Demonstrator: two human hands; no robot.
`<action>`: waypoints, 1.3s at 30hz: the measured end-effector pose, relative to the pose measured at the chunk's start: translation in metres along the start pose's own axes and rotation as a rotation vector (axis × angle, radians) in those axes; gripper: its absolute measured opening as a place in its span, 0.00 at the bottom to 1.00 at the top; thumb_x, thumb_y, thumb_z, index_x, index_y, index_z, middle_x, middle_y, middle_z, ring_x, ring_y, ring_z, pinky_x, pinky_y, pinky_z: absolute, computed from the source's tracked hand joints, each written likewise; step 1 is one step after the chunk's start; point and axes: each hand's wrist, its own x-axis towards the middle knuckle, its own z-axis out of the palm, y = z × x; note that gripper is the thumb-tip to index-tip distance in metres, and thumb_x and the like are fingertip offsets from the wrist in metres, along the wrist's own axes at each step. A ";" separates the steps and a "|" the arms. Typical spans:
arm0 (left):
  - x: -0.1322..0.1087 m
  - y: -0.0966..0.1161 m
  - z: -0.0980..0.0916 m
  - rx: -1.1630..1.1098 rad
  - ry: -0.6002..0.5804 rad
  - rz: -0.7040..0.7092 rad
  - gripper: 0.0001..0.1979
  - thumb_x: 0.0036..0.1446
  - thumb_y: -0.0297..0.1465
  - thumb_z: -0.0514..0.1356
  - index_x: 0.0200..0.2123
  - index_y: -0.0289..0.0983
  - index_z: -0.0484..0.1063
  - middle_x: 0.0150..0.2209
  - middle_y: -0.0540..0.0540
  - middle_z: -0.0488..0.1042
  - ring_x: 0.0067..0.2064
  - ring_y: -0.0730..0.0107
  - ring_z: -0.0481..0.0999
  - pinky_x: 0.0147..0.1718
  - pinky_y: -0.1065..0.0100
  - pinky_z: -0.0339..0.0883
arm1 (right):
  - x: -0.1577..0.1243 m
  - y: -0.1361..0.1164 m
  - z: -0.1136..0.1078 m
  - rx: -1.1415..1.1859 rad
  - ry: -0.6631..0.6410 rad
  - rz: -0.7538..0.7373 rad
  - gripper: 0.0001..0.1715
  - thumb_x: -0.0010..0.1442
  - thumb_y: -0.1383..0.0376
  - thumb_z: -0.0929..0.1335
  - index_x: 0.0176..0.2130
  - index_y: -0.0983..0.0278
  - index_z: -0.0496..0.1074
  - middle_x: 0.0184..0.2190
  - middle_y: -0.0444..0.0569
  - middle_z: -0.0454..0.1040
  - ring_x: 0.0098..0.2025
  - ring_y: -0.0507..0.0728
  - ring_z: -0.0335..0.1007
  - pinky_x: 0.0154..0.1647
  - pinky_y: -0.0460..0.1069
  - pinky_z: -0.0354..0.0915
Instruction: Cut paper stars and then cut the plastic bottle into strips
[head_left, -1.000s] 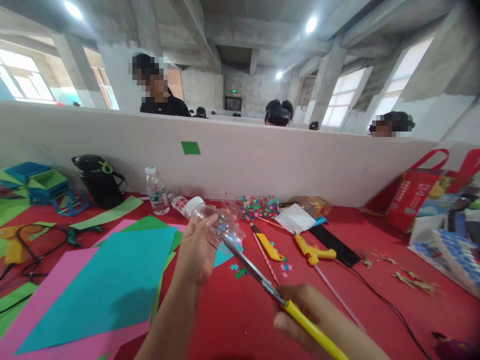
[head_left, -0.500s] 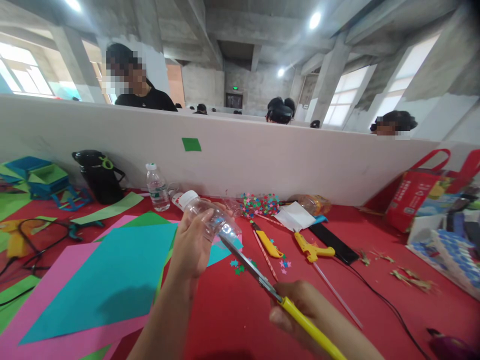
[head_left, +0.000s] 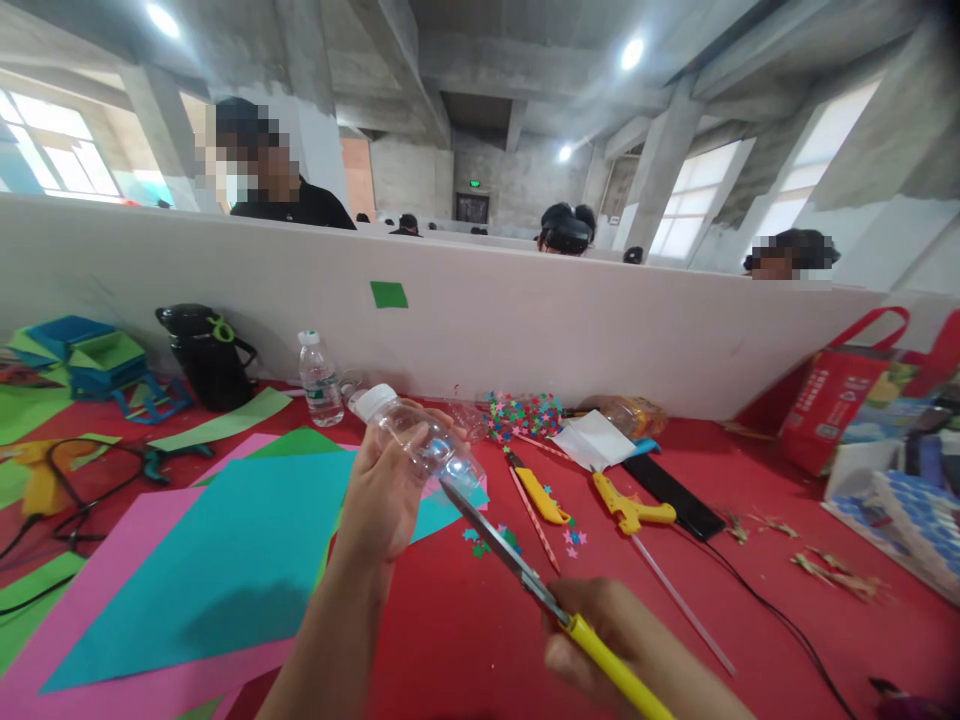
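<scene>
A clear plastic bottle piece with a white cap lies tilted in my left hand, its cap toward the upper left and its other end toward the lower right. My right hand is wrapped round the yellow handle of the scissors. The blades look closed together, and their tip is at the lower edge of the bottle. Blue and pink paper sheets lie left of my left forearm. Small star pieces are scattered on the red table below the blades.
A yellow cutter, a yellow glue gun and a black case lie right of the bottle. Behind stand a water bottle and a black flask along the white partition. A red bag is at right.
The scissors' tip has drawn back slightly from the bottle wall, down to its lower edge. The view has shifted a little. Both hands keep their hold.
</scene>
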 end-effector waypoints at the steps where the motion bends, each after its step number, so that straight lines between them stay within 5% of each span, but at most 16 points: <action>1: 0.000 0.001 0.000 0.004 0.001 0.004 0.05 0.53 0.28 0.64 0.35 0.38 0.72 0.33 0.48 0.77 0.35 0.66 0.79 0.35 0.65 0.75 | 0.002 -0.003 -0.001 0.004 -0.023 -0.013 0.37 0.55 0.31 0.61 0.27 0.62 0.58 0.23 0.39 0.53 0.26 0.50 0.46 0.23 0.46 0.45; 8: 0.000 0.006 0.000 0.015 0.006 0.044 0.06 0.53 0.28 0.63 0.36 0.39 0.71 0.32 0.48 0.77 0.35 0.65 0.79 0.35 0.64 0.74 | 0.000 -0.008 -0.001 0.050 -0.083 -0.003 0.36 0.57 0.32 0.60 0.29 0.62 0.59 0.24 0.39 0.52 0.26 0.50 0.46 0.24 0.46 0.46; 16: -0.005 0.007 0.005 0.031 -0.063 0.043 0.07 0.54 0.27 0.62 0.37 0.39 0.70 0.33 0.49 0.77 0.36 0.65 0.79 0.36 0.63 0.74 | -0.016 0.008 0.012 0.078 0.126 0.054 0.39 0.57 0.33 0.62 0.45 0.64 0.66 0.33 0.46 0.65 0.34 0.56 0.60 0.36 0.50 0.60; 24: 0.000 0.004 0.000 0.054 -0.075 0.072 0.05 0.55 0.27 0.62 0.37 0.39 0.72 0.33 0.48 0.77 0.36 0.66 0.78 0.36 0.63 0.74 | 0.006 -0.008 0.005 0.021 -0.033 0.025 0.41 0.52 0.27 0.58 0.26 0.62 0.58 0.22 0.38 0.51 0.25 0.50 0.45 0.23 0.46 0.46; 35: -0.008 -0.003 0.014 0.068 -0.115 0.000 0.04 0.53 0.27 0.63 0.35 0.38 0.72 0.33 0.48 0.77 0.39 0.63 0.79 0.42 0.60 0.73 | -0.012 0.006 0.006 0.028 0.075 0.036 0.34 0.61 0.37 0.62 0.43 0.64 0.67 0.32 0.46 0.65 0.31 0.54 0.60 0.31 0.47 0.62; 39: -0.008 -0.001 0.016 0.078 -0.098 0.004 0.07 0.52 0.27 0.63 0.36 0.39 0.71 0.32 0.48 0.78 0.40 0.62 0.79 0.42 0.60 0.73 | -0.011 0.001 0.005 0.057 0.077 0.019 0.32 0.61 0.37 0.62 0.39 0.63 0.67 0.29 0.44 0.65 0.30 0.53 0.60 0.31 0.46 0.61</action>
